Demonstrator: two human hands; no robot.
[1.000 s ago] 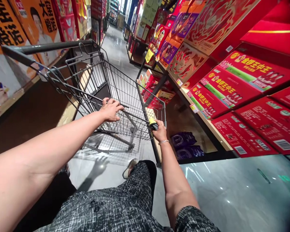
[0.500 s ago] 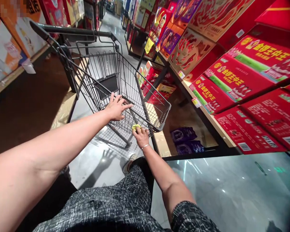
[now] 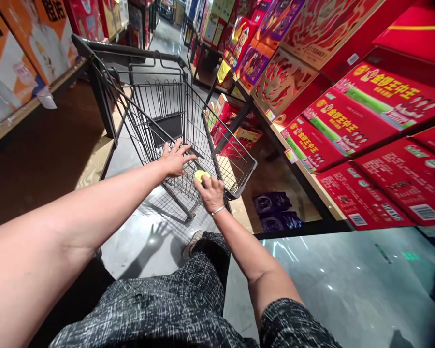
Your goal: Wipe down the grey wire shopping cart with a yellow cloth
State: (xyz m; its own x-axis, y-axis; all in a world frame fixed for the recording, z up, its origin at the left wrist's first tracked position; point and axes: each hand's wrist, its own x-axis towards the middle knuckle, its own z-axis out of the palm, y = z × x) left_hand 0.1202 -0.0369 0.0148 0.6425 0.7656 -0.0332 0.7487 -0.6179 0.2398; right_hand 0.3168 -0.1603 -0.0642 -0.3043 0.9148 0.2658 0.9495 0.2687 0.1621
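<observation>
Left hand: the left hand is spread, fingers fanned over the cart's near rail; how firmly it touches cannot be told. It is probably there to steady the cart, which stands on wheels.
Right hand: the right hand is curled over a bunched yellow cloth, fingertips bent down on it, perhaps so that the cloth and not the skin meets the metal. A bracelet circles the wrist.
Cloth: it peeks out ahead of the right fingers, at the near rail, just beside the left hand and on its right. Most of it is hidden, so whether it touches the rail cannot be told.
Cart: the wire cart stands upright and askew in the aisle, its handle away to the left and its nose toward the right shelf. Set this way, its long side faces the person, which puts the rail within both hands' reach.
Right shelf: red boxes are stacked with printed fronts toward the aisle, likely for easy reading; a price tag sits on the edge below. Purple packs lie on the lowest level.
Left shelf: orange boxes stand side by side, well apart from both hands.
</observation>
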